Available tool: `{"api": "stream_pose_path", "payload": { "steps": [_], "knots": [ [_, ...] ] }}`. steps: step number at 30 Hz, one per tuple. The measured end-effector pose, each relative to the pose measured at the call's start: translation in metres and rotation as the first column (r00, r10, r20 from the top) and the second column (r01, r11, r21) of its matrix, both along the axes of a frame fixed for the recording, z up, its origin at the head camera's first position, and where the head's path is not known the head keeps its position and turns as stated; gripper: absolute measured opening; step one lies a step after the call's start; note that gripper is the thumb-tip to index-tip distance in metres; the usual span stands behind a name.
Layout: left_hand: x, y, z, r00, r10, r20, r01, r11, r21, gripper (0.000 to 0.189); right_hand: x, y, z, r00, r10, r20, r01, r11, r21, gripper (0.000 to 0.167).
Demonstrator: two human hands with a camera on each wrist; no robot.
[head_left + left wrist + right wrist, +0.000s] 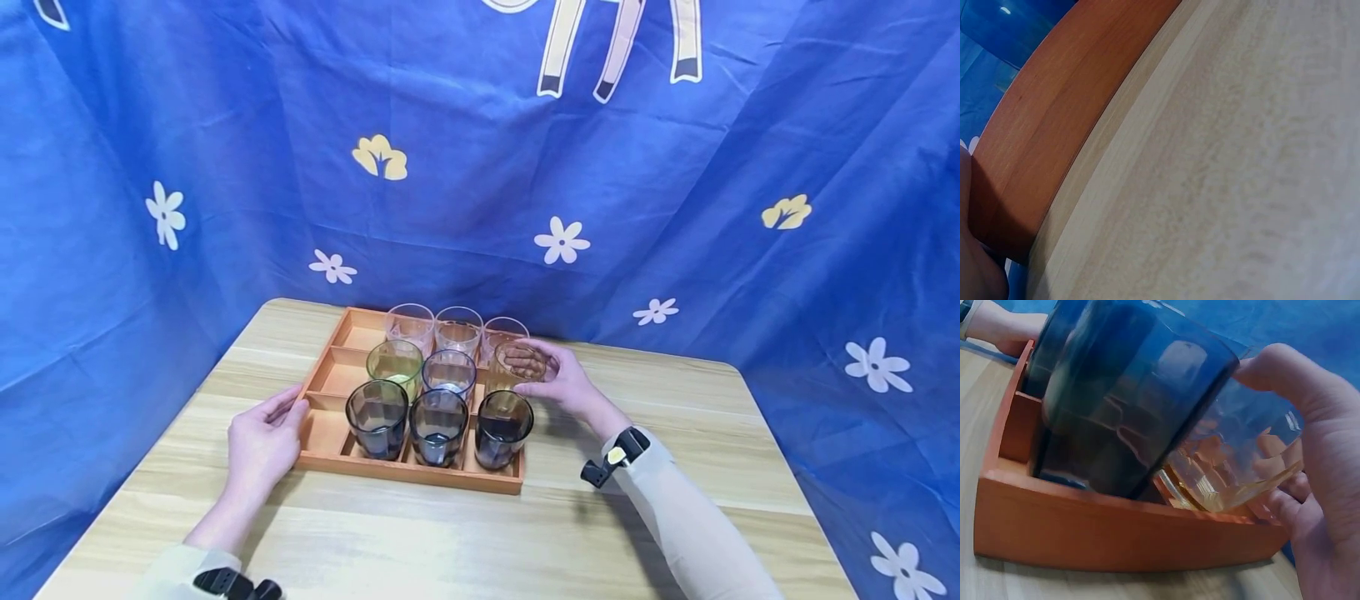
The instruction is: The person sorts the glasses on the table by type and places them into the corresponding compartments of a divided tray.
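My right hand point(564, 382) grips an amber tinted glass point(500, 380) at the right end of the middle row, thumb on the near side and fingers round the far side. In the right wrist view this glass point(1213, 487) leans within the tray, behind a dark glass point(1116, 406). My left hand point(262, 443) pinches the left edge of the orange-brown wooden tray point(405, 472), thumb on top near the front corner. Beside the amber glass stand a bluish clear glass point(448, 375) and a green glass point(395, 368). Three smoky dark glasses point(438, 429) fill the front.
Three clear glasses point(410, 327) form the tray's back row, close to the blue curtain point(465, 225). Bare compartments point(337, 371) run down the tray's left side. The tray lies on a light wooden table point(360, 533), whose back edge meets the curtain.
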State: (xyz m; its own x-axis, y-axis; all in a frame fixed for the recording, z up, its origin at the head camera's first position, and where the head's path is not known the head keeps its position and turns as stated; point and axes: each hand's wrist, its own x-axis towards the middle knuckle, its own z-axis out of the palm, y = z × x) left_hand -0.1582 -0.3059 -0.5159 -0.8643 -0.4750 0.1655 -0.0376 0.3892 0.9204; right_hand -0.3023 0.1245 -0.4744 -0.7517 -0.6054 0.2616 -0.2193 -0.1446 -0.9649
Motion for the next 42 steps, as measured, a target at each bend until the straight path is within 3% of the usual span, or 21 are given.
{"api": "stream_pose_path", "payload": {
  "steps": [13, 19, 29, 37, 42],
  "knots": [
    [-0.001, -0.003, -0.001, 1.0, 0.011, 0.004, -0.011, 1.0, 0.007, 0.033, 0.003, -0.009, -0.003, 0.996, -0.031, -0.082, 0.043, 0.987, 0.153, 0.09],
    [-0.003, -0.001, -0.002, 1.0, 0.005, -0.006, -0.005, 1.0, 0.001, 0.033, 0.007, -0.009, -0.006, 0.99, -0.045, -0.133, 0.081, 0.958, 0.276, 0.091],
    [-0.003, 0.002, -0.001, 1.0, -0.001, -0.007, 0.001, 1.0, 0.017, 0.033, 0.009, -0.005, -0.006, 0.973, -0.081, -0.215, 0.159, 0.911, 0.38, 0.094],
    [-0.007, -0.005, 0.001, 0.999, -0.045, 0.01, 0.045, 0.999, 0.003, 0.035, 0.01, 0.0, -0.004, 0.99, -0.104, -0.098, 0.127, 0.957, 0.26, 0.09],
    [-0.006, -0.015, 0.004, 0.993, -0.108, 0.041, 0.111, 0.991, -0.07, 0.039, 0.009, 0.005, -0.001, 0.989, -0.096, -0.112, 0.117, 0.973, 0.2, 0.088]
  ]
}}
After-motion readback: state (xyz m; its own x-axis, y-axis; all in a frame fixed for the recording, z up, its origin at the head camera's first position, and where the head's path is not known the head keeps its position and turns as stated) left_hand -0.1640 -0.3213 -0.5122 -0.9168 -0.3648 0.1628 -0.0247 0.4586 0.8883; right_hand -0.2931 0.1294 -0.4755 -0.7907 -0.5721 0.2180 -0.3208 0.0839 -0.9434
